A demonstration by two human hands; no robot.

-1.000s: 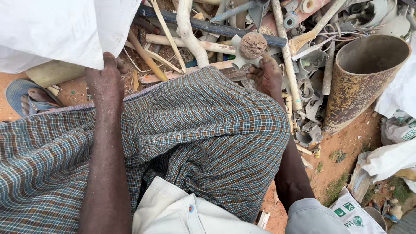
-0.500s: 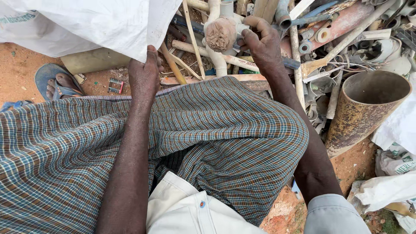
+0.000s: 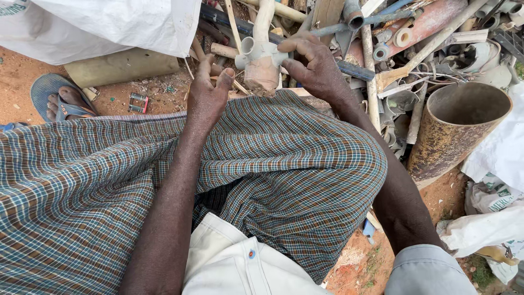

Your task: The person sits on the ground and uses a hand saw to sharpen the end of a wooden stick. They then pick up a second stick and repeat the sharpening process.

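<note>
the right hand [image 3: 314,68] has its fingers clamped on a white pipe fitting [image 3: 261,57], best gripped firmly, while the left hand [image 3: 207,95] rests with fingers loosely together on the checked cloth [image 3: 284,164].

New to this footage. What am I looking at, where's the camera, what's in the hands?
There is no machine here: a person works with two bare hands. The single picture comes from a camera worn on the person's head, looking down over their lap, which is covered by a checked cloth.

The right hand grips a dirty white plastic pipe fitting with several round openings, its fingers wrapped over the top. The left hand rests on the knee, holding nothing, fingers loosely curled.

On the reddish earth ahead lies a heap of scrap pipes, grey, white and blue, mixed with offcuts. To the right stands a wide rusty pipe section. A white woven sack sits upper left, and a foot in a blue sandal shows at the left.
</note>
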